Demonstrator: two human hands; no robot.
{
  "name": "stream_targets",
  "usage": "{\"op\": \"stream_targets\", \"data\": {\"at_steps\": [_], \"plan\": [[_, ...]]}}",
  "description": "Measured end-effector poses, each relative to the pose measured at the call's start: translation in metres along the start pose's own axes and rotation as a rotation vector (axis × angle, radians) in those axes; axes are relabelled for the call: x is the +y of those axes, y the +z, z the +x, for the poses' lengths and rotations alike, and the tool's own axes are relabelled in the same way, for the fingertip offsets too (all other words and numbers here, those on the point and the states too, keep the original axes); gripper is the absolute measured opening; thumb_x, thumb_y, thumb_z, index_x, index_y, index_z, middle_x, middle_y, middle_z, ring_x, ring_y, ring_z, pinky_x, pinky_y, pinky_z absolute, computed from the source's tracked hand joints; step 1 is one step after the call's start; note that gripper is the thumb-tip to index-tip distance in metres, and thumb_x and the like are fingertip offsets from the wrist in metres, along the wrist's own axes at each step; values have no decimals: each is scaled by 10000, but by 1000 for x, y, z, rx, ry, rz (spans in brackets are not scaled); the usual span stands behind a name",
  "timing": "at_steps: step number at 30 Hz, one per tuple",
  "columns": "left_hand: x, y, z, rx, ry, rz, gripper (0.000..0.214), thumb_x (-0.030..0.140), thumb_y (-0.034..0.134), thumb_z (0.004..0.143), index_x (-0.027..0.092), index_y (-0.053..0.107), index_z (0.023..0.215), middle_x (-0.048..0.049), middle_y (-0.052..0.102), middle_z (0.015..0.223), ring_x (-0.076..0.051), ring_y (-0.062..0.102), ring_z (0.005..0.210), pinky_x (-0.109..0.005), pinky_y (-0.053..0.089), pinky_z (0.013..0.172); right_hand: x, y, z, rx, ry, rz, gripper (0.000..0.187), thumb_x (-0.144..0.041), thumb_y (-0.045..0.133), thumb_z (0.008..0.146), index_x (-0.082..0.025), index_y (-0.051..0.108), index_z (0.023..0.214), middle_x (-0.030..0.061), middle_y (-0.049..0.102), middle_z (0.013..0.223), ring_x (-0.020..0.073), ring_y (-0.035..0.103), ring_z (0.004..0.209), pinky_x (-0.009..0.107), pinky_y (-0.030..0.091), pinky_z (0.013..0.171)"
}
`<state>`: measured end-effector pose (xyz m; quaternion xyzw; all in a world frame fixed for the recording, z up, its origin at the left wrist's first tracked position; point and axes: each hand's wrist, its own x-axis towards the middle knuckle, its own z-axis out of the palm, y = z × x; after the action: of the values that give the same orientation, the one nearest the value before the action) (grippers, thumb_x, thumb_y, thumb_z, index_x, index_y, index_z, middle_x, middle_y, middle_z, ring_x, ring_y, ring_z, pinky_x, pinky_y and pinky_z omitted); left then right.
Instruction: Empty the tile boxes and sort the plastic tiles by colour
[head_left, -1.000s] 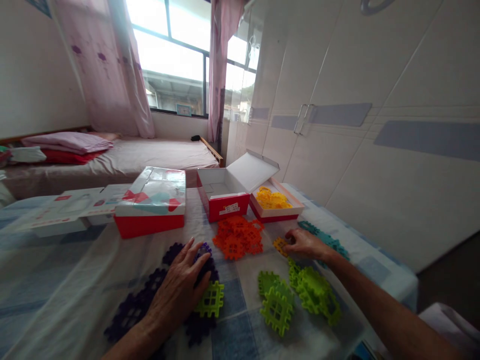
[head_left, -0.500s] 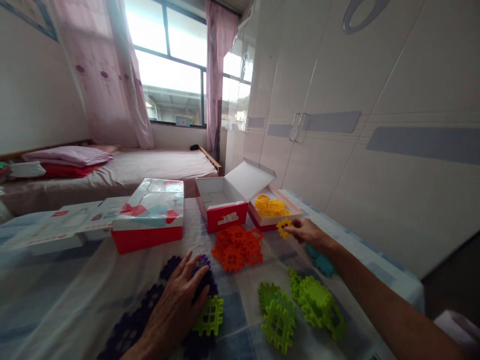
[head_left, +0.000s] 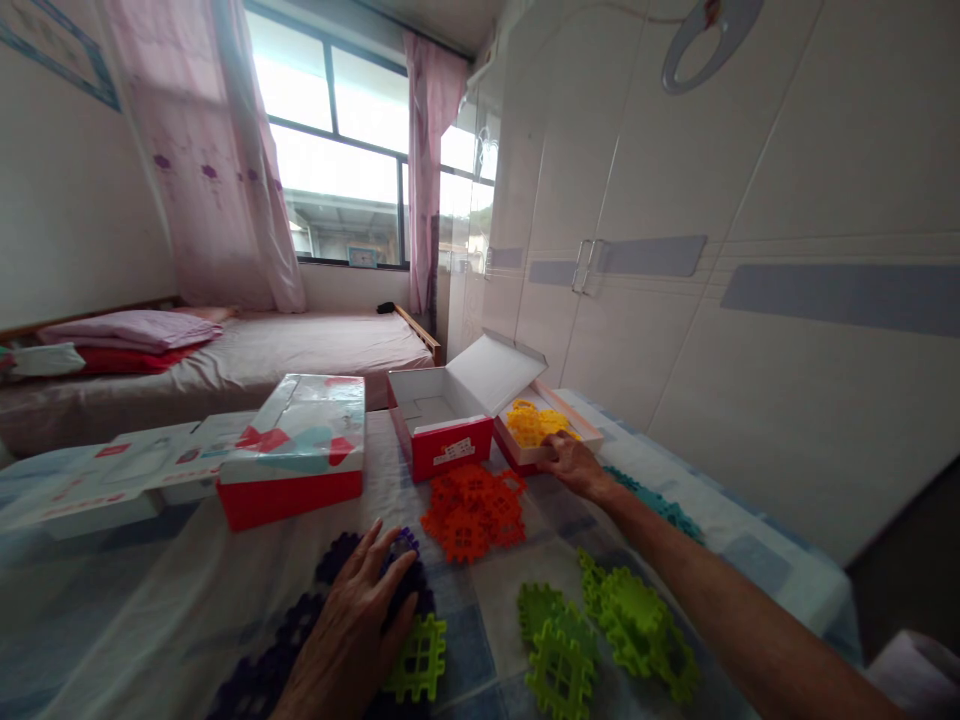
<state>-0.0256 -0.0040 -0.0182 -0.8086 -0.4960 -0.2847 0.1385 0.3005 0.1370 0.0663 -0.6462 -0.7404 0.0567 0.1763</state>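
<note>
My left hand (head_left: 367, 590) lies spread over the dark purple interlocking building blocks (head_left: 296, 625). By its thumb is a green window-shaped block (head_left: 420, 658). My right hand (head_left: 576, 466) reaches over the near rim of a shallow box (head_left: 589, 440), its fingers closed at the yellow building blocks (head_left: 527, 424) inside. The fingertips partly hide the yellow block they are on, and it blends with the pile. Orange-red blocks (head_left: 474, 510) are heaped between my hands. Green blocks (head_left: 634, 625) lie nearer me, below my right forearm.
An open red box (head_left: 452, 447) with its white lid raised stands beside the yellow blocks' box. Left of it is a closed red-and-white box (head_left: 292, 490), then flattened white packaging (head_left: 142, 450). Teal blocks (head_left: 660, 505) lie beyond my right forearm. A bed (head_left: 322, 345) and wardrobe (head_left: 637, 330) stand behind.
My right hand has moved left with the yellow block, from the box's front right corner to the pile inside. More teal blocks show behind the forearm. My left hand stays in place.
</note>
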Motion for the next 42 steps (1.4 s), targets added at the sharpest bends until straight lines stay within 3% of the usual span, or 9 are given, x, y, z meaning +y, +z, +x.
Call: {"op": "stream_targets", "data": {"at_steps": [5,13,18,23,27,30,36,42], "plan": [[-3,2,0,31,32,14,316,295,530,824,258,587,1133,-61,500,1347,-291,403,1300,-455,516,945,-14,7,4,31,112,-95,454,-522,621,714,-126,640,933,151,589,1074,238,616,844,304,459,718],[-5,6,-1,46,18,-17,316,302,541,821,278,593,1131,-35,505,1344,-281,403,1301,-441,513,947,-15,0,5,256,84,-120,429,-445,615,718,-114,607,991,153,536,1073,260,554,980,330,423,884],[-6,8,-2,67,40,0,315,300,546,819,271,597,1128,-40,509,1338,-276,416,1293,-429,511,946,22,-27,2,339,93,-97,391,-429,631,698,-124,595,940,121,519,993,217,559,874,313,456,822],[-7,7,-1,94,70,50,312,296,547,811,255,603,1115,-56,517,1325,-283,436,1276,-432,528,918,88,-51,-9,395,97,-163,406,-479,641,679,-132,586,881,116,507,936,245,539,898,354,446,854],[-9,8,0,120,100,71,308,308,552,809,252,607,1107,-60,536,1297,-283,453,1262,-427,539,901,141,-58,-19,391,147,-221,390,-475,657,641,-147,579,837,114,510,936,242,539,869,359,451,836],[-12,10,0,138,127,91,316,325,563,799,246,613,1100,-69,548,1283,-295,474,1241,-428,554,870,166,-56,-24,355,206,-223,377,-460,658,630,-147,581,826,123,524,954,244,543,879,357,449,831],[-17,14,-1,174,160,117,329,327,574,785,253,615,1103,-67,560,1277,-293,492,1224,-403,560,856,182,-40,-21,261,283,-179,421,-481,631,648,-120,605,865,126,547,965,236,551,912,323,445,841],[-14,9,0,133,140,121,335,335,577,788,248,611,1110,-67,544,1301,-278,458,1258,-371,527,915,183,-28,-14,211,278,-178,322,-403,653,642,-154,629,845,82,587,936,219,566,937,295,451,814]]}}
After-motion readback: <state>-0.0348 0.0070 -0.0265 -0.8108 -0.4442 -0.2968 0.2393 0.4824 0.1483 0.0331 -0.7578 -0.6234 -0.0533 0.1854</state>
